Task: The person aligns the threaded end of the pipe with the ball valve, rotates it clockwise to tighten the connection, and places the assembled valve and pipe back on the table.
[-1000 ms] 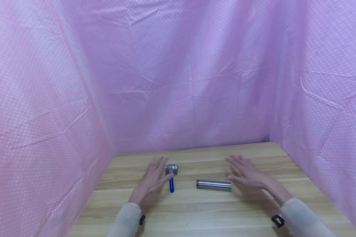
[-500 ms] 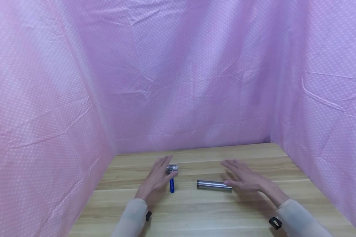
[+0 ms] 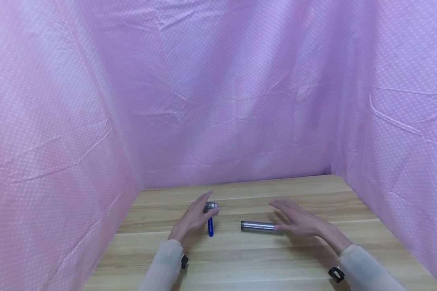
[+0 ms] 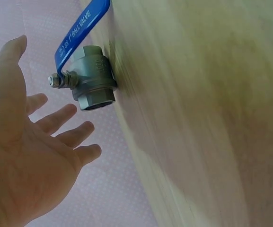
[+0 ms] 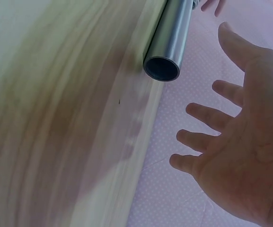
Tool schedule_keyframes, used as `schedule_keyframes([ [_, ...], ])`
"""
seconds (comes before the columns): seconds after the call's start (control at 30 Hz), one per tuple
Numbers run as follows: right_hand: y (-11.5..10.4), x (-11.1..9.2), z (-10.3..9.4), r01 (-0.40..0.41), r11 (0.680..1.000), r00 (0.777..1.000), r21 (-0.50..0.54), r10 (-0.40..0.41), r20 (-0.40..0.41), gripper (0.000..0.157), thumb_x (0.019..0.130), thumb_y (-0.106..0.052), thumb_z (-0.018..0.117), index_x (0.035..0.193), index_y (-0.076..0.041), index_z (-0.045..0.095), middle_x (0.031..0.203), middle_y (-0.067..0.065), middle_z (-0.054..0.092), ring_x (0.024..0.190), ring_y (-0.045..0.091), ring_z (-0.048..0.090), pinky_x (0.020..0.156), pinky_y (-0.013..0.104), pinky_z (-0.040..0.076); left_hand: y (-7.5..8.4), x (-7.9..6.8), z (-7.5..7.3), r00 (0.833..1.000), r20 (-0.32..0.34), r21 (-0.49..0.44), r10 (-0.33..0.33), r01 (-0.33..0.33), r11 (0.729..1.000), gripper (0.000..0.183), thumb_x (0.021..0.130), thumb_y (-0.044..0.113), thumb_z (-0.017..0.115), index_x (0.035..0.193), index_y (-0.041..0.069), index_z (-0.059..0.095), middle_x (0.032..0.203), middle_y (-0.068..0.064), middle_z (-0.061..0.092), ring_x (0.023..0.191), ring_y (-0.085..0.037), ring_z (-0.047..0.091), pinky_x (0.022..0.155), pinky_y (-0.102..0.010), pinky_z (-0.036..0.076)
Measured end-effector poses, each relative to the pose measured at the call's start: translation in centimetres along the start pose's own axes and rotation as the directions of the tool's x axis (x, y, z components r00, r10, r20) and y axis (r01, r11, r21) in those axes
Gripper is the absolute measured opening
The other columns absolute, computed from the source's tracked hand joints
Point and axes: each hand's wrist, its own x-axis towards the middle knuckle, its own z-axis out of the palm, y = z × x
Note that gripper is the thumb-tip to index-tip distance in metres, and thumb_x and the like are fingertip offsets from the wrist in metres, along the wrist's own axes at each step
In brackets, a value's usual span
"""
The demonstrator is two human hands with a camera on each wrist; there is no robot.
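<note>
A steel ball valve (image 4: 93, 75) with a blue lever handle (image 3: 210, 227) lies on the wooden table. In the head view my left hand (image 3: 192, 218) partly covers the valve body. The left wrist view shows that palm (image 4: 37, 146) facing the valve, fingers spread and a gap between them. To the right lies a hollow metal pipe (image 3: 256, 226), its open end (image 5: 162, 69) facing the right wrist camera. My right hand (image 3: 300, 220) hovers over the pipe's right end, thumb overlapping it in the head view. Its fingers (image 5: 207, 117) are extended and hold nothing.
The light wooden table (image 3: 233, 262) carries both metal parts. Pink dotted cloth (image 3: 233, 121) hangs at the back and on both sides. Black bands (image 3: 336, 275) sit at the cuffs of the pale sleeves (image 3: 368, 266).
Both hands have moved inward, the left one rightward over the valve and the right one leftward over the pipe's end. The valve and pipe have stayed in place.
</note>
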Motion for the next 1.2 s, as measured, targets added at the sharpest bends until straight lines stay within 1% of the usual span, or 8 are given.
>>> schedule_keyframes([
  [0.23,0.0,0.0,0.5,-0.076,0.997,0.995,0.027,0.074,0.064,0.087,0.104,-0.063,0.073,0.172,-0.016,0.046,0.176,0.023,0.047,0.163,0.054,0.043,0.131,0.083,0.036,-0.5,0.2,0.0,1.000,0.018,-0.025,-0.023,0.024,0.999,0.080,0.113,0.056,0.063,0.179,0.021,0.034,0.185,-0.016,0.036,0.172,-0.043,0.034,0.144,-0.068,0.030],
  [0.57,-0.2,0.3,0.9,-0.034,0.999,0.997,0.043,0.030,0.075,0.080,0.102,-0.056,0.079,0.164,-0.011,0.055,0.164,0.019,0.062,0.151,0.048,0.058,0.127,0.076,0.048,-1.6,0.5,0.1,0.998,0.022,-0.056,-0.060,0.061,0.997,0.074,0.113,0.053,0.066,0.169,0.009,0.049,0.164,-0.024,0.060,0.152,-0.048,0.059,0.134,-0.069,0.045],
  [0.73,0.0,0.5,1.4,-0.022,0.999,0.996,0.024,0.020,0.082,0.081,0.099,-0.056,0.082,0.160,-0.009,0.059,0.148,0.012,0.074,0.136,0.037,0.070,0.119,0.067,0.058,-2.3,0.8,0.1,0.999,0.035,-0.116,-0.014,0.018,0.993,0.079,0.112,0.058,0.064,0.167,0.002,0.051,0.156,-0.030,0.064,0.145,-0.052,0.062,0.130,-0.073,0.047],
  [0.8,0.1,0.5,1.5,-0.014,1.000,0.997,0.022,0.012,0.082,0.080,0.098,-0.054,0.084,0.159,-0.008,0.060,0.142,0.010,0.076,0.130,0.034,0.073,0.116,0.065,0.060,-3.5,1.2,0.4,0.999,0.025,-0.127,0.047,-0.044,0.991,0.083,0.112,0.063,0.061,0.166,0.002,0.051,0.153,-0.029,0.067,0.141,-0.049,0.065,0.129,-0.068,0.051],
  [0.93,0.3,0.6,1.6,-0.018,0.999,0.997,0.035,0.015,0.077,0.075,0.098,-0.049,0.085,0.156,-0.008,0.062,0.139,0.009,0.078,0.127,0.031,0.075,0.114,0.063,0.062,-3.8,1.4,0.4,0.998,0.025,-0.141,0.063,-0.059,0.988,0.080,0.113,0.063,0.060,0.164,0.002,0.054,0.148,-0.027,0.070,0.136,-0.045,0.068,0.126,-0.067,0.054],
  [0.97,0.3,0.6,1.7,-0.018,0.999,0.997,0.039,0.015,0.074,0.074,0.098,-0.048,0.086,0.155,-0.008,0.063,0.138,0.009,0.079,0.126,0.030,0.075,0.114,0.061,0.062,-3.9,1.5,0.4,0.998,0.029,-0.139,0.058,-0.054,0.989,0.078,0.113,0.062,0.060,0.164,0.003,0.055,0.147,-0.025,0.071,0.136,-0.043,0.068,0.126,-0.066,0.055],
  [1.0,0.3,0.7,1.7,-0.012,0.999,0.998,0.041,0.009,0.070,0.072,0.097,-0.047,0.086,0.153,-0.007,0.064,0.137,0.008,0.079,0.124,0.028,0.076,0.112,0.059,0.064,-3.1,1.2,0.1,0.999,0.039,-0.144,0.017,-0.011,0.990,0.074,0.113,0.057,0.062,0.163,0.003,0.056,0.147,-0.025,0.071,0.136,-0.045,0.068,0.125,-0.070,0.053],
  [1.2,0.4,0.9,1.8,0.022,0.998,0.998,0.062,-0.025,0.052,0.057,0.097,-0.038,0.088,0.142,-0.006,0.071,0.116,-0.005,0.079,0.103,0.008,0.071,0.094,0.035,0.066,-2.8,1.2,0.0,0.999,0.040,-0.135,-0.005,0.011,0.991,0.059,0.113,0.048,0.067,0.157,0.009,0.063,0.135,-0.013,0.077,0.124,-0.031,0.072,0.118,-0.063,0.060],
])
